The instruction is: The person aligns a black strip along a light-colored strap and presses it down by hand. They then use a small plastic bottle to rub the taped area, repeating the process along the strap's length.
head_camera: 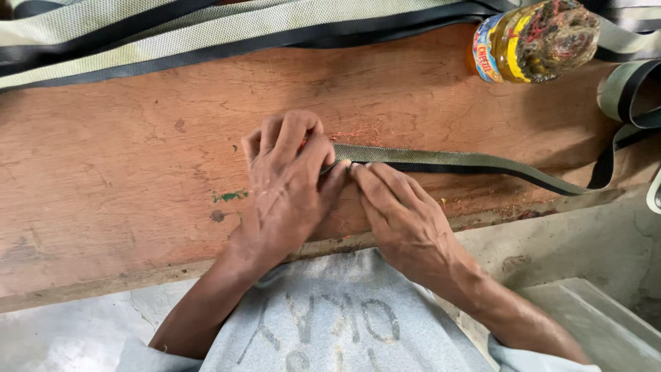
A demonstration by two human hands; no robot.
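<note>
I see both hands, left (pixel 289 182) and right (pixel 399 213), pinching the strap (pixel 447 160) end closed on the board (pixel 124 151); it looks light, limp and best gripped near that end.

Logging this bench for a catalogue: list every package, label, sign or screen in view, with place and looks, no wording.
Bottle: lying at the top right of the wooden board, clear plastic, yellowish contents, dirty cap end.
Bottle label: wrapped round the bottle's left part, blue, red and yellow.
No signs or screens show.
</note>
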